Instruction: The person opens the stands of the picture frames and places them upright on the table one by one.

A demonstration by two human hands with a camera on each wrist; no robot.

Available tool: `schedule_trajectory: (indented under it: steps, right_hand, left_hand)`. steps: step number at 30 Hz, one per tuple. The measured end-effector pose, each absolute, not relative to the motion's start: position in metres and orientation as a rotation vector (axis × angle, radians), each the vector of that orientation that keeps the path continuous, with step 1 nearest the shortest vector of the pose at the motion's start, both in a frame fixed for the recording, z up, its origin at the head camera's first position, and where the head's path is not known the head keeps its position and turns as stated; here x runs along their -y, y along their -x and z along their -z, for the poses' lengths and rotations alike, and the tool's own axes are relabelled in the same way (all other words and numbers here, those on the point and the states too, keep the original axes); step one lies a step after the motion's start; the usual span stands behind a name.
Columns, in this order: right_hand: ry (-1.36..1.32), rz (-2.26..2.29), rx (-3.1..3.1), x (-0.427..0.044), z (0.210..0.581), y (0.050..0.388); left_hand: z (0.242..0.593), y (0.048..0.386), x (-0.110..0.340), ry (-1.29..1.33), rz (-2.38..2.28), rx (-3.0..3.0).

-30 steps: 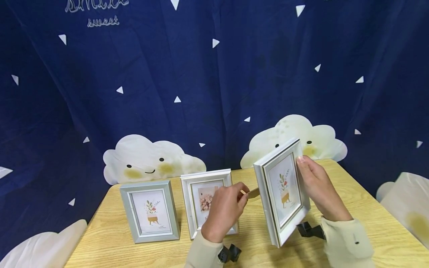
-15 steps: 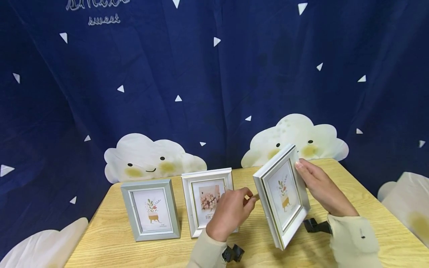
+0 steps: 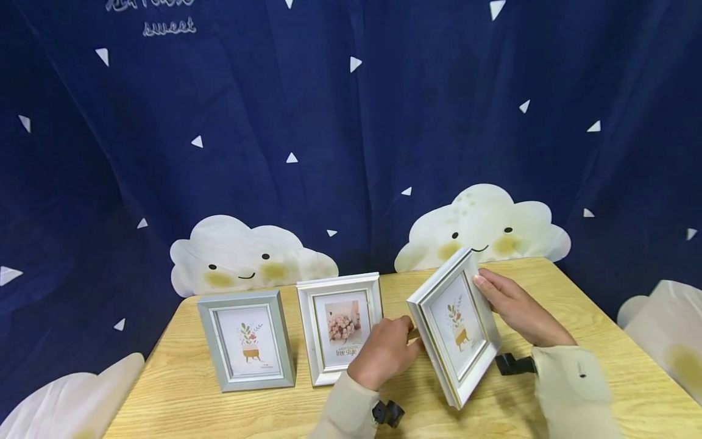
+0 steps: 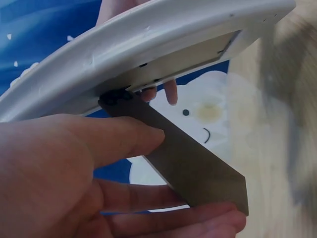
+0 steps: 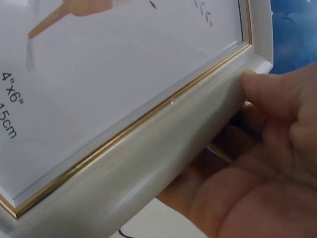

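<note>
A white picture frame (image 3: 458, 326) with a thin gold inner line and a potted-plant print is held tilted above the table on the right. My right hand (image 3: 518, 310) grips its right side; in the right wrist view the thumb (image 5: 270, 91) lies on the front moulding and the fingers go behind it. Behind the frame, my left hand (image 3: 386, 352) holds the flat stand leg (image 4: 190, 158), thumb on one face and fingers on the other. The leg is swung out from the back, its upper end at a dark hinge (image 4: 116, 96).
A grey-green picture frame (image 3: 211, 341) stands at the left of the wooden table (image 3: 181, 408). Beside it stands another white frame (image 3: 312, 332) with a flower photo, close to my left hand. A dark blue curtain (image 3: 351, 134) with clouds hangs behind the table.
The held frame has come down a little and moved slightly left, leaning further back. My left hand has moved right and down, closer to the frame, still holding the leg.
</note>
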State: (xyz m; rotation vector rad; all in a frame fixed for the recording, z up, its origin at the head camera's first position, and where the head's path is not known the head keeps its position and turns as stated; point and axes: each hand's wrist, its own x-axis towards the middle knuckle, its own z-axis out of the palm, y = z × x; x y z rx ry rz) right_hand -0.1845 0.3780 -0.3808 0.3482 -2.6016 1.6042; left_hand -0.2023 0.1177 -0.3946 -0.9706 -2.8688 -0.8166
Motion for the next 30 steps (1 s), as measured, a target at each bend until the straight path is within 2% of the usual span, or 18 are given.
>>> schedule_trajectory:
  steps: [11,22,30]
  right_hand:
    - [-0.328,-1.726,2.602,-0.381,0.395,0.194]
    - [-0.306,-1.801,2.630,-0.386,0.411,0.196]
    - [-0.301,-1.727,2.666,-0.391,0.407,0.194]
  left_hand:
    - [0.408,0.203,-0.128,0.864,0.774,3.009]
    - [0.420,0.200,-0.132,0.854,0.787,3.042]
    - [0.423,0.201,-0.136,0.893,0.774,3.013]
